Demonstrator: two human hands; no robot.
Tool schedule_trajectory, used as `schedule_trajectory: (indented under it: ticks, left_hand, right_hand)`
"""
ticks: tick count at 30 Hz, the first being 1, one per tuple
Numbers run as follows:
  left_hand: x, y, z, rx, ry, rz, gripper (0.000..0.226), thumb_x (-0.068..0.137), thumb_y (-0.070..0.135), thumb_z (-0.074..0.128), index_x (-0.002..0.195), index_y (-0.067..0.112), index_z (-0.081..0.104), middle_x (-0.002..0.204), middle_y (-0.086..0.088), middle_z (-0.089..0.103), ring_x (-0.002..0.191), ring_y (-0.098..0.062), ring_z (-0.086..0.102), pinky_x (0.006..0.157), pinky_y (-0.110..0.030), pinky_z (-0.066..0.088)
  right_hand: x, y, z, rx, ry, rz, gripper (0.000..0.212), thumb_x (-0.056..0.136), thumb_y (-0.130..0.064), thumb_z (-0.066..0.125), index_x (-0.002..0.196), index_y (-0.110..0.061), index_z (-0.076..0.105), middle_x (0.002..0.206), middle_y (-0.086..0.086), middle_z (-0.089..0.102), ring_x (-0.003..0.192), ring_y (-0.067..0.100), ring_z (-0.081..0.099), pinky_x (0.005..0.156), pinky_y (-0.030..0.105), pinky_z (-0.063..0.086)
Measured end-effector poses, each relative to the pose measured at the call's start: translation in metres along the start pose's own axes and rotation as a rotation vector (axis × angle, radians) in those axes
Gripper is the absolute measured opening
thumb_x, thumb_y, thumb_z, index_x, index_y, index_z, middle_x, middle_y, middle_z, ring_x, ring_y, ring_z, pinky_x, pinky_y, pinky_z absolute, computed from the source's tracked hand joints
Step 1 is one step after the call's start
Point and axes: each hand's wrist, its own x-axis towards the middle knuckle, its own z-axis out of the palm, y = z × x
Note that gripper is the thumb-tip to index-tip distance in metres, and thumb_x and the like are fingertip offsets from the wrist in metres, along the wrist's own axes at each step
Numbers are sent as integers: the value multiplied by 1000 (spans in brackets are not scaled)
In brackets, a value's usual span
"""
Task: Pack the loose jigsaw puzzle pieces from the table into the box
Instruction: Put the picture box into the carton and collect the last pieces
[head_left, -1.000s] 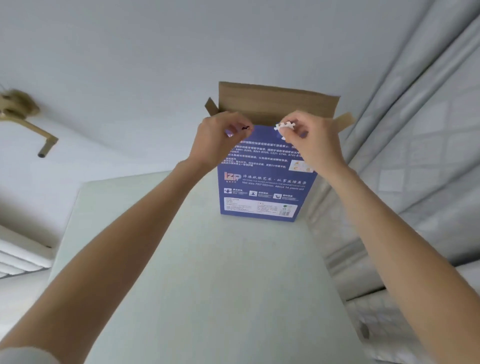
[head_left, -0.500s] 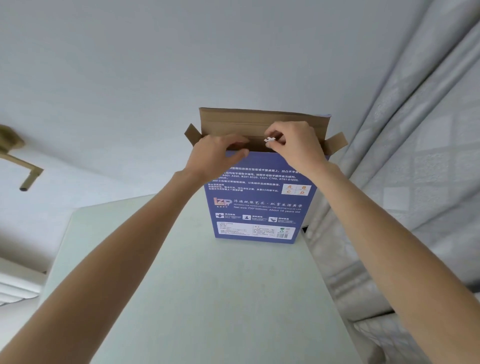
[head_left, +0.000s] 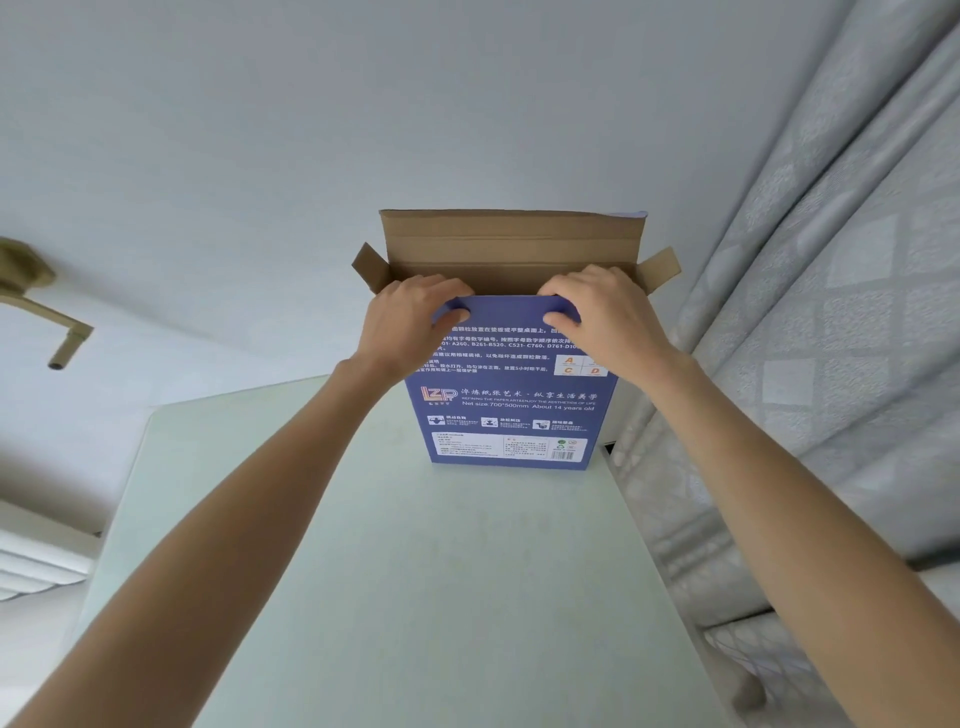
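Single head-worn wide-angle view, no second view to overlap. Looks forward and down along both forearms, which enter from the bottom corners. Strong barrel distortion: wall and curtain (head_left: 857, 260) bend at the edges. Near range: table (head_left: 415, 571) fills lower centre, running away from the lens. Box (head_left: 511, 395) stands upright at the far table end, mid-frame, printed face toward the camera. Left hand (head_left: 410, 319) and right hand (head_left: 605, 314) at its top edge.

Fingertips of both hands hidden inside the box (head_left: 511, 395) mouth, box contents unseen, small print illegible
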Motion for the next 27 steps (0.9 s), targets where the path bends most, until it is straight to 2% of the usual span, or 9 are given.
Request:
schedule_trajectory:
  ticks: [4,8,12,15,18,20,23,25,27]
  left_hand:
    - [-24,-9,-14,26,48,-17,13,89,20,58,99,14,65,92,-2,69,81,-24,62,64,-28,41]
    - [-46,-25,-32,71,79,-53,13,89,20,59,100,13,64,92,-4,69,79,-24,62,68,-32,44]
    - [-69,-46,-53,144,103,-66,11,89,19,60,98,15,63,88,-1,69,75,-24,61,70,-36,45]
    - [-84,-57,-67,174,120,-81,10,89,18,59,98,14,64,86,-1,68,74,-24,59,71,-36,42]
    - [-104,-69,-75,174,104,-124,11,89,17,59,98,13,63,87,-2,67,75,-26,58,74,-37,41]
    - [-115,-77,-77,153,91,-167,12,89,16,59,99,11,63,88,-3,67,78,-28,58,78,-38,41]
    - [-124,-81,-78,129,123,-188,14,87,16,62,100,12,64,87,-3,65,82,-28,56,85,-39,42]
    - [-127,-81,-79,127,214,-186,18,84,15,65,101,14,65,90,-1,65,86,-26,54,90,-38,43]
    - [-134,-76,-77,114,346,-198,19,82,14,65,101,14,65,95,-1,64,91,-24,52,91,-34,41]
  right_hand:
    - [1,-22,5,-25,77,-76,10,82,-17,68,91,-11,66,83,1,71,76,24,60,70,33,42]
    - [8,-55,14,1,123,-100,11,81,-17,70,89,-12,66,81,1,71,75,24,60,66,32,44]
    - [17,-86,24,47,120,-121,10,83,-18,68,91,-12,66,82,1,70,77,24,60,65,28,39]
    - [20,-107,31,73,115,-138,11,81,-14,69,91,-12,67,80,1,69,77,25,60,65,31,45]
    - [14,-121,36,93,223,-206,18,79,-3,66,96,-11,69,88,-1,69,85,22,59,71,25,45]
    - [0,-124,34,147,360,-221,14,83,-4,62,94,-11,69,91,-2,68,88,18,58,74,21,44]
    - [-34,-118,37,200,509,-91,8,87,-16,63,80,-13,66,75,-4,65,70,16,57,61,26,47]
    - [-50,-109,48,244,433,99,16,85,-26,65,77,-14,58,69,-5,59,64,15,54,56,33,47]
    - [-55,-98,61,293,287,311,29,79,-35,71,83,-13,51,76,-4,54,71,18,54,61,35,46]
